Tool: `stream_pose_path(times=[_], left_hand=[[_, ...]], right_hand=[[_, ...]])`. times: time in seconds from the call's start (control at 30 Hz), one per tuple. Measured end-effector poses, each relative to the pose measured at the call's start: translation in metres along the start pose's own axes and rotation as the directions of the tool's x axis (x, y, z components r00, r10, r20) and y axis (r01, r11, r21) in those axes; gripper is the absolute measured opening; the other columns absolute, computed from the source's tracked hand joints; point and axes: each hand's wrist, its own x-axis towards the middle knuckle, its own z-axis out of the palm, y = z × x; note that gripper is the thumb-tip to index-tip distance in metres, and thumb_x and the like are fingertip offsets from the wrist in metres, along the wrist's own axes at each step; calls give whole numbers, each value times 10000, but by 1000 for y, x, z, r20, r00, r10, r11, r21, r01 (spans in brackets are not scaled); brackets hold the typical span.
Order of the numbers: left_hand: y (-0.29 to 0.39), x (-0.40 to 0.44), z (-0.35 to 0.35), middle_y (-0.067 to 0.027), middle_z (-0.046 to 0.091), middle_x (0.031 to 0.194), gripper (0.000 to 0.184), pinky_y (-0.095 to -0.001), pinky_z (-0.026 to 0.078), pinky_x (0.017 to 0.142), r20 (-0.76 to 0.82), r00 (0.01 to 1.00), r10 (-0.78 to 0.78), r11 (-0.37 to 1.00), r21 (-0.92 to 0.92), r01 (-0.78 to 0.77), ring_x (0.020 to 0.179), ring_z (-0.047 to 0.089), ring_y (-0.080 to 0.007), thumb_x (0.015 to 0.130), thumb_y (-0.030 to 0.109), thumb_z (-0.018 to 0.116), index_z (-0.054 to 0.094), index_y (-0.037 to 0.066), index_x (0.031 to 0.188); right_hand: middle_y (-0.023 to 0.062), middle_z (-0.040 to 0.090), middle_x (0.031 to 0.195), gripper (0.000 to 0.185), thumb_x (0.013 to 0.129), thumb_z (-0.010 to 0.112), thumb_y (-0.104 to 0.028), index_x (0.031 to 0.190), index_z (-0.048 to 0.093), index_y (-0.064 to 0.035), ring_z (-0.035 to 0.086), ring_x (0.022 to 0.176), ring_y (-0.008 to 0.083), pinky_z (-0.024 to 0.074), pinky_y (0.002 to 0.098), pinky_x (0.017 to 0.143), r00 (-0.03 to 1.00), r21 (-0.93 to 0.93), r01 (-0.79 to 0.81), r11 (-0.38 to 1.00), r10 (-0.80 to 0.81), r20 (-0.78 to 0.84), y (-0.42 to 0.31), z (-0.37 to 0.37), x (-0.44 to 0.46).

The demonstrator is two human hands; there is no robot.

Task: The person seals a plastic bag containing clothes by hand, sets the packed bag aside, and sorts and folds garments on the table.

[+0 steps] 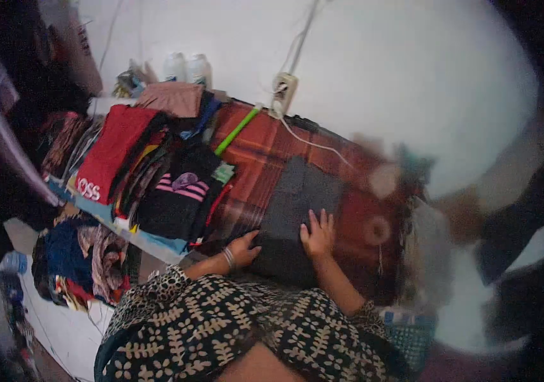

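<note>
A dark grey garment [291,200] lies folded flat on the red and brown plaid cloth [246,172]. My right hand [319,237] rests on the garment's right part with its fingers spread. At the garment's left edge is my left hand [243,250], palm down, its fingers apart and nothing held in it; a bracelet is on that wrist. Left of the plaid cloth stand piles of folded clothes, among them a black garment with pink stripes [179,191] and a red garment with white letters [116,149].
A green stick [237,130] lies on the plaid cloth near a power strip [283,94] with a white cable. Two white bottles [186,67] stand by the wall. A container of clothes [84,258] is at the lower left, a teal basket [409,334] at the lower right.
</note>
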Motion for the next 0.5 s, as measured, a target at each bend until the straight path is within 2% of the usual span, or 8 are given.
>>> stream_pose_path(times=[0.03,0.07,0.13,0.3,0.37,0.4,0.47,0.5], left_hand=[[-1,-1,-1,-242,605,1171,599,-392,486,915,-20,999,35,994,-107,-37,1059,614,-340,874,272,616,407,27,1380],[-2,-2,-1,-242,605,1171,599,-392,486,915,10,999,44,995,-93,-43,1059,614,-340,874,272,616,407,27,1380],[33,-15,-17,-236,630,1117,615,-395,497,886,-27,998,-53,995,82,55,1017,633,-342,868,281,628,403,33,1384],[35,-18,-19,-218,649,1077,636,-381,501,867,-52,998,-28,993,115,34,986,645,-328,859,298,644,403,55,1394],[30,-17,-18,-205,646,1098,622,-372,494,874,-109,994,-26,993,108,38,1005,641,-315,861,308,645,421,61,1387],[31,-18,-21,-205,646,1098,622,-372,494,874,-69,998,-4,991,132,13,1005,641,-315,861,308,645,421,61,1387],[33,-16,-24,-206,633,1145,615,-376,492,881,-89,996,17,966,258,6,1030,634,-323,866,319,637,431,49,1379],[22,-12,-24,-204,628,1157,614,-382,487,891,-90,994,66,952,305,-36,1037,629,-330,870,322,631,432,44,1379]], right_hand=[[182,285,1512,567,883,503,-416,1391,463,-168,202,1407,403,198,596,1106,1000,42,-1,999,0,21,-2,0,-1],[182,285,1512,567,883,503,-416,1391,463,-168,202,1407,403,198,596,1106,999,48,-33,998,32,14,-4,-1,-3],[156,236,1539,584,885,507,-412,1411,436,-169,150,1426,389,180,589,1116,994,68,-70,995,64,92,-11,-12,-3],[159,232,1541,604,890,511,-441,1427,417,-179,145,1431,382,158,561,1134,988,96,-121,988,110,108,-5,-13,-1],[160,233,1540,624,889,513,-479,1428,415,-182,143,1432,380,157,552,1137,991,97,-45,994,31,133,4,-7,-3],[160,233,1540,624,889,513,-479,1428,415,-182,143,1432,380,157,552,1137,990,103,-90,991,78,116,8,-4,-10],[195,219,1537,616,914,465,-522,1419,425,-172,157,1419,415,184,562,1119,994,169,79,983,-90,62,17,1,-33],[195,219,1537,616,914,465,-522,1419,425,-172,157,1419,415,184,562,1119,999,166,23,986,-31,45,19,0,-47]])
